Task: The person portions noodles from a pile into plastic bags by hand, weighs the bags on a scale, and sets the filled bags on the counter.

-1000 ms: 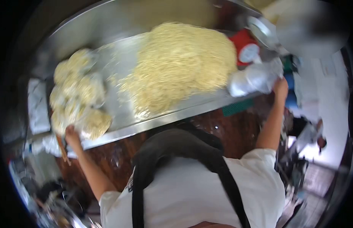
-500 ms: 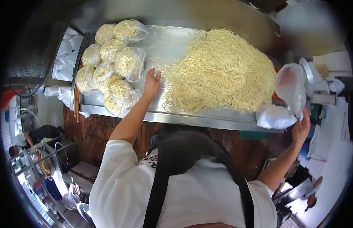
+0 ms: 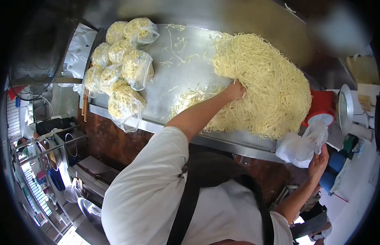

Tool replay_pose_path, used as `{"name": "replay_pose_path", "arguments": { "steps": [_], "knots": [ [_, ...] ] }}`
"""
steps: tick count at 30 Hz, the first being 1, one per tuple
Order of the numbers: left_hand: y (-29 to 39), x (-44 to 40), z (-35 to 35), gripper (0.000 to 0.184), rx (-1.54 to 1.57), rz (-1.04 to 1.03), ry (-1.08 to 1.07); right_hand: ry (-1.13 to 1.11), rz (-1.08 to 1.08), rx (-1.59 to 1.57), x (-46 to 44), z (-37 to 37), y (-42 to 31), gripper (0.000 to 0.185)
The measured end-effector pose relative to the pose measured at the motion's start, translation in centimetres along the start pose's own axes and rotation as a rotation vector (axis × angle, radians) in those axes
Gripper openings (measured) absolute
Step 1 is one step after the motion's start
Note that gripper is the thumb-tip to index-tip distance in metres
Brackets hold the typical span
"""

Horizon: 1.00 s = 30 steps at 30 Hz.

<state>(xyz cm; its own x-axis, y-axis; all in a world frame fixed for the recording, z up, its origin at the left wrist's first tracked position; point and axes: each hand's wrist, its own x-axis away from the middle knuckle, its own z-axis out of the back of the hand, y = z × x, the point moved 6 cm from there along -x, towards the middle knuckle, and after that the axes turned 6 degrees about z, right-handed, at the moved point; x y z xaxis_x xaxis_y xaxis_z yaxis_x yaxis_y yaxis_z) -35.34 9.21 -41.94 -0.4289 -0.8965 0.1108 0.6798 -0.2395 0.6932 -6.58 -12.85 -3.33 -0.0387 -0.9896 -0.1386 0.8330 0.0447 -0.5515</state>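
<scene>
Left hand (image 3: pixel 237 90), closure unclear, should gather surrounding noodles (image 3: pixel 275 87) gently; right hand (image 3: pixel 318 164) pinches plastic bag (image 3: pixel 314 136) at its fingertips

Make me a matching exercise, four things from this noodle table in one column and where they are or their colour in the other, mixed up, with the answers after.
1. Left hand
2. Right hand
3. Filled bags
4. Scale

A. Red
B. On the left part of the tray
C. At the whitish plastic
D. At the noodle pile

Pairs: 1-D, 2-C, 3-B, 4-A
</scene>
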Motion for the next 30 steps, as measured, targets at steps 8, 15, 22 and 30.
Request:
{"name": "replay_pose_path", "arguments": {
  "steps": [8, 15, 22, 30],
  "knots": [
    [1.8, 4.7, 21.3, 0.014, 0.092, 0.220, 0.271, 0.059, 0.034, 0.044, -2.1, -0.6, 3.2, 0.045],
    [-23.9, 2.3, 30.5, 0.059, -0.104, 0.466, 0.847, 0.016, -0.013, 0.138, -1.1, -2.3, 4.8, 0.045],
    [-26.4, -10.0, 30.0, 0.081, -0.404, 0.605, 0.679, -0.106, -0.196, 0.072, -1.0, -5.8, 1.8, 0.047],
    [-7.5, -15.3, 5.0, 0.032, 0.322, -0.074, 0.516, -0.143, -0.206, 0.041, -2.2, -7.2, -0.2, 0.034]
  ]
}}
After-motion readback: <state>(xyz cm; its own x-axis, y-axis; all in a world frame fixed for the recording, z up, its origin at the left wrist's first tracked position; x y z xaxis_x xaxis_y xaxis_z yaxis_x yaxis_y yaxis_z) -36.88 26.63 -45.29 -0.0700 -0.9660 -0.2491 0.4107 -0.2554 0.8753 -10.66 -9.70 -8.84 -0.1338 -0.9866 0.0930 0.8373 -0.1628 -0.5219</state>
